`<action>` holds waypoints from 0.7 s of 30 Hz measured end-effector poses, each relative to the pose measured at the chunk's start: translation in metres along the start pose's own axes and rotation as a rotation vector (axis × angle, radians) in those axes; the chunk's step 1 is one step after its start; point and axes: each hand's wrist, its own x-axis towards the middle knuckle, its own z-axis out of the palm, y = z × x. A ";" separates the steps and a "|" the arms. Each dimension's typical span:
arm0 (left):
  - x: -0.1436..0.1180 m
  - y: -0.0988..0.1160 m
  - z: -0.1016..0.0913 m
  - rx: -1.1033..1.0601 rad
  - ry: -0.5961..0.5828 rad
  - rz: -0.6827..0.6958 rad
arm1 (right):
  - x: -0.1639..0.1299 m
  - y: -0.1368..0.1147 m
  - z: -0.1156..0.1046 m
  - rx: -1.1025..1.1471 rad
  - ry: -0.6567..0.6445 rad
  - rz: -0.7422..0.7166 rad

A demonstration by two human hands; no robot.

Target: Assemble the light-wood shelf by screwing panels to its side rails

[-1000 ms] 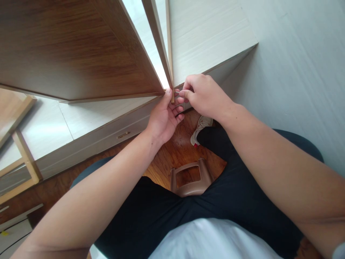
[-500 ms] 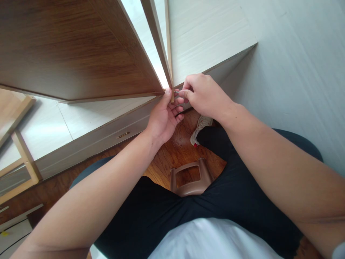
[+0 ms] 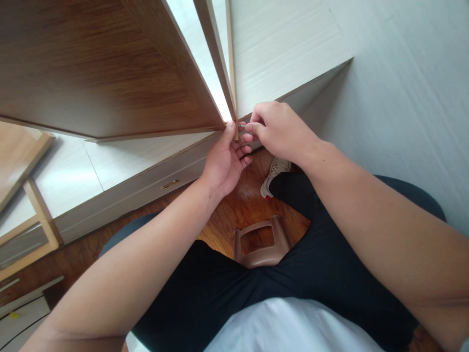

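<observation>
My left hand point(image 3: 226, 164) is closed on the lower end of a narrow wooden strip point(image 3: 220, 63), the thumb on its near side and the fingers loosely curled beyond it. From the right, my right hand point(image 3: 274, 124) pinches a small, thin metal piece point(image 3: 242, 126) between thumb and forefinger, pointing at the strip's end. Whether it is a screw or a tool tip is too small to tell. Just left of the strip stands a large brown wooden panel point(image 3: 91, 68), its lower corner close to my left thumb.
The panel rests on a pale ledge point(image 3: 135, 156) with a drawer handle point(image 3: 169, 184) in its front. Wooden frame parts point(image 3: 46, 215) lie at left. A pale wall or board point(image 3: 403, 107) rises at right. Between my legs is a brown plastic stool point(image 3: 262, 256) on the wooden floor.
The whole view has shifted slightly, so everything sits a little further right. Both hands keep their places at the strip's end, with the same grips.
</observation>
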 end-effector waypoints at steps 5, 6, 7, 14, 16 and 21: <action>0.001 0.000 -0.002 0.018 0.008 -0.008 | 0.001 0.002 0.001 -0.032 -0.006 -0.007; 0.001 0.000 -0.002 0.028 0.016 -0.011 | 0.001 0.002 0.001 -0.041 -0.008 -0.008; 0.001 0.000 -0.002 0.038 0.022 -0.012 | 0.001 0.002 0.001 -0.046 -0.009 -0.006; 0.001 0.000 -0.001 0.039 0.010 -0.003 | 0.001 0.001 0.001 -0.021 -0.013 0.000; 0.000 0.000 0.000 0.047 0.023 -0.010 | 0.001 0.001 0.001 -0.018 -0.014 0.004; 0.001 0.000 0.000 0.021 0.013 -0.006 | 0.001 0.002 0.001 0.003 -0.013 0.007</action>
